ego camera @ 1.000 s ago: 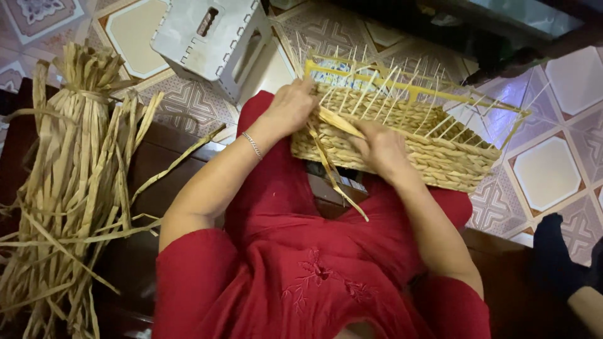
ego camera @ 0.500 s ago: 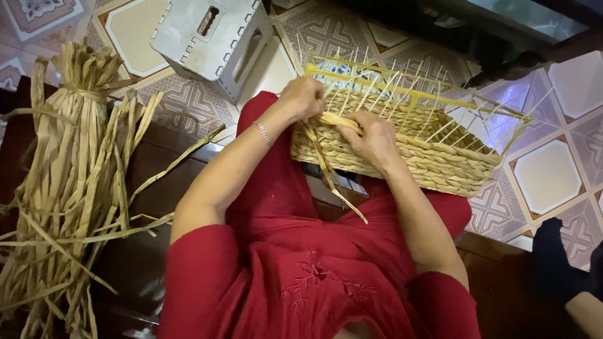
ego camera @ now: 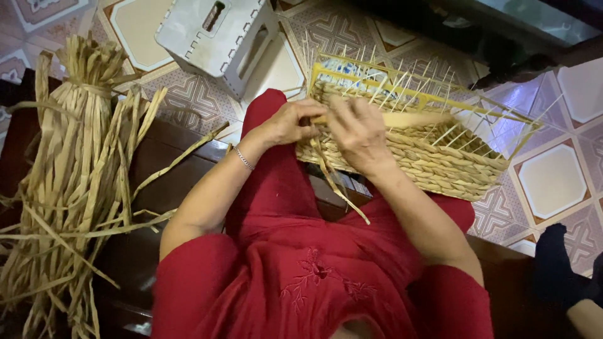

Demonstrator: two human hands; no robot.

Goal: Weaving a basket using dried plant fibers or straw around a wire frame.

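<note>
— Head view: where is the half-woven rectangular straw basket [ego camera: 433, 160]?

— Centre right of the frame, on my red-clad lap. My left hand [ego camera: 286, 122] pinches a flat pale straw strand [ego camera: 339, 182] at its near rim; my right hand [ego camera: 358, 132] presses curled fingers beside it.

— And at left?

— Dried straw bundle [ego camera: 69, 182]; grey plastic stool [ego camera: 217, 41] top centre.

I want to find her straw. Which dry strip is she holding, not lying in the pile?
The flat strip across the basket top, pinched between both hands; the others lie bundled beside her.
</note>
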